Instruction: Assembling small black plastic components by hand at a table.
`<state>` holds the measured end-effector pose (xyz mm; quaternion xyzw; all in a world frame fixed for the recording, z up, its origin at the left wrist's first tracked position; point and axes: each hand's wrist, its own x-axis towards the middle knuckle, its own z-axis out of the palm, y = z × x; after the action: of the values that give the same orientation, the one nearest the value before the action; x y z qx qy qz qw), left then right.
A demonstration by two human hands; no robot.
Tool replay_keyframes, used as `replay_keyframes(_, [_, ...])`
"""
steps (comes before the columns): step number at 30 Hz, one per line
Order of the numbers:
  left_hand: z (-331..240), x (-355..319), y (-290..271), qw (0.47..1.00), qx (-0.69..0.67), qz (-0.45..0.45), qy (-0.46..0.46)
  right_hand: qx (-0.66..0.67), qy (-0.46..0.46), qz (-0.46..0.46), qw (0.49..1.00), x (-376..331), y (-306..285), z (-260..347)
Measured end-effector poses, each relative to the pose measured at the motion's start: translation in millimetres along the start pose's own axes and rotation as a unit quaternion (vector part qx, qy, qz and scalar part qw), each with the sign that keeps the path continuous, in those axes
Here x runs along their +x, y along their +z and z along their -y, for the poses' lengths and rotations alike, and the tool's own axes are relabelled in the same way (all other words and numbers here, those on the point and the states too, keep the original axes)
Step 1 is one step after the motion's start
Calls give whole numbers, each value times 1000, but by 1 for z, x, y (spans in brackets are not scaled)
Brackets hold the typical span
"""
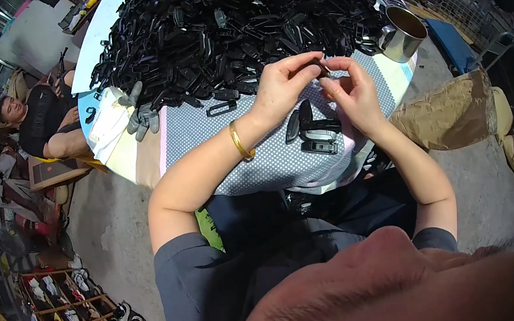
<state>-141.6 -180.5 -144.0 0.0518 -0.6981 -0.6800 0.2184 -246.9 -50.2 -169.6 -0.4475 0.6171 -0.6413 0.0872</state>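
Observation:
Above the near part of the table, my left hand (280,90) and my right hand (357,96) meet at the fingertips. Both pinch a small dark plastic piece (323,69), mostly hidden by the fingers. A gold bangle (238,139) circles my left wrist. Just below the hands, several black plastic clip-like pieces (318,136) lie grouped on the grey dotted cloth (258,167). A large heap of similar black pieces (230,25) covers the far part of the table, and one loose looped piece (221,108) rests left of my hands.
A shiny metal mug (404,39) stands at the table's right edge. Grey gloves (142,114) and a white cloth (108,126) lie at the left. Another person (44,116) reclines beyond them. Brown sacking (449,110) and a shoe rack (71,314) are on the floor.

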Motion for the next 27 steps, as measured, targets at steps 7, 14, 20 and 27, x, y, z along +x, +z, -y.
replay_keyframes(7, [-3, 2, -5, 997, -12, 62, 43, -126, -78, 52, 988, 0, -6, 4])
replay_keyframes(14, [-2, 2, -5, 994, 87, 63, 3, -165, 6, 207, 964, 13, -21, 10])
replay_keyframes(20, [-1, -17, 16, 854, 422, 169, 254, -265, -89, 189, 941, 38, -35, -10])
replay_keyframes(27, [9, 19, -21, 822, 486, 21, 296, -443, -186, 64, 874, 34, -7, -20])
